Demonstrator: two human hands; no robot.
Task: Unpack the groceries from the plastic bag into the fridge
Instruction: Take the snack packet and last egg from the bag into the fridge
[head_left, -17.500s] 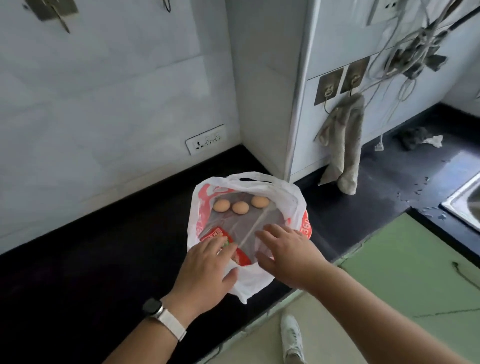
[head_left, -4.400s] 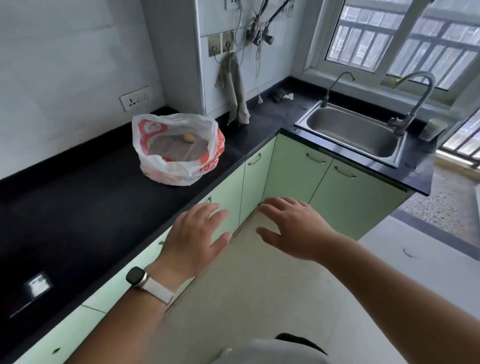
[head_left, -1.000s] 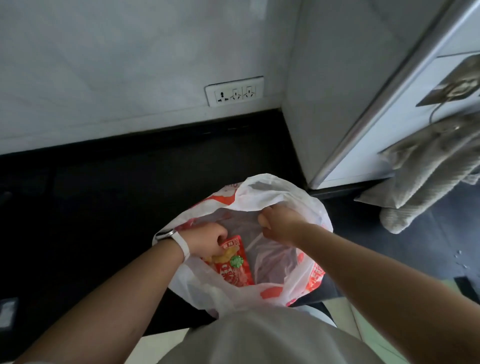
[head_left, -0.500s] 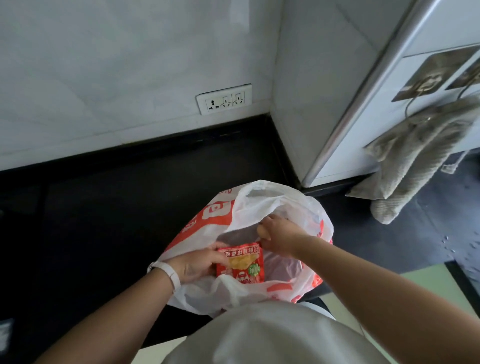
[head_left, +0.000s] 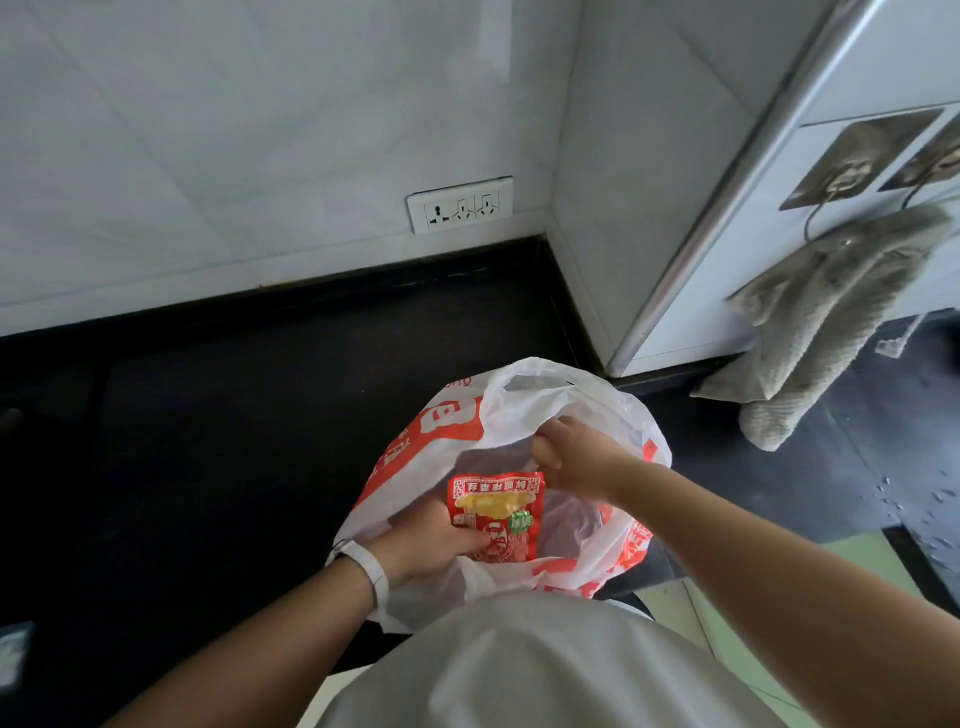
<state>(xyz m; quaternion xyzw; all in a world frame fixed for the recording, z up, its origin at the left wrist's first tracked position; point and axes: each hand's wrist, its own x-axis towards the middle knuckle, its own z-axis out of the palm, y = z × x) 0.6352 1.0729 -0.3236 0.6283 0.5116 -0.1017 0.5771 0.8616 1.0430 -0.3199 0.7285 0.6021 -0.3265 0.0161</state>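
Contents of plastic bag (head_left: 519, 410) mostly hidden: translucent film and both hands cover the interior, and only a red packet (head_left: 498, 514) shows, upright in the mouth of the bag, print too small to read. Left hand (head_left: 431, 540) grips the packet's lower left side, thumb across the front, other fingers behind it and out of sight; white wristband (head_left: 371, 569) on that wrist. Right hand (head_left: 576, 457) is closed in a pinch on the bag's far rim, fingertips buried in the fold of plastic. Near edge of bag cut off by the person's pale shirt (head_left: 519, 670). Far left of bag, at the frame edge, a small pale object (head_left: 13, 654) is cropped; cannot identify. Bag sits on black countertop (head_left: 234, 415), close to its front edge. Behind bag: pale tiled wall with white socket strip (head_left: 460, 205). Behind and right of bag: white column with metal corner trim (head_left: 727, 208). Right of bag: grey towel (head_left: 821, 322) hanging below metal hook plates (head_left: 852, 161), water droplets (head_left: 914, 493) on the counter, pale green cabinet front (head_left: 857, 556)
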